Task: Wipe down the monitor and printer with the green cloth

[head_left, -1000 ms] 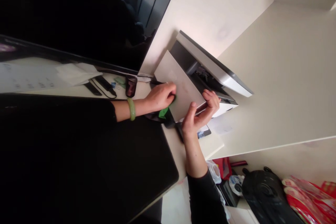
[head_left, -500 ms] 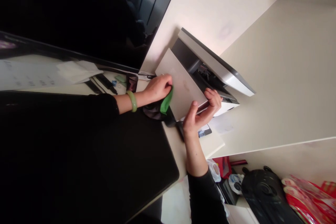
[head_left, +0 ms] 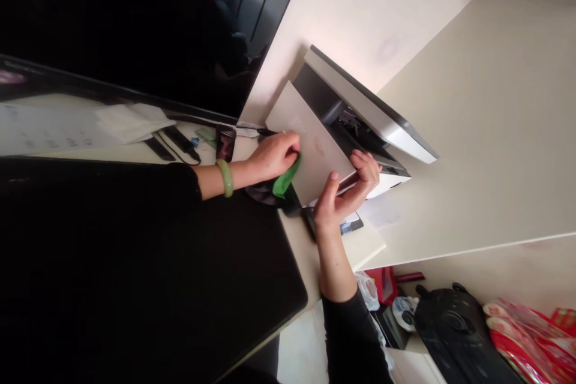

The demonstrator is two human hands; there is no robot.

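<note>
Left hand (head_left: 274, 156) clenches a green cloth (head_left: 287, 176) against the pale panel (head_left: 312, 144); right hand (head_left: 342, 192) grips its edge.

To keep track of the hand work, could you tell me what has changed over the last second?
The left hand, pinching a green cloth, shifted slightly along the edge of the pale panel, upward in the view; nothing was let go. The right hand stays on the panel's lower edge, and the panel looks unchanged.
</note>
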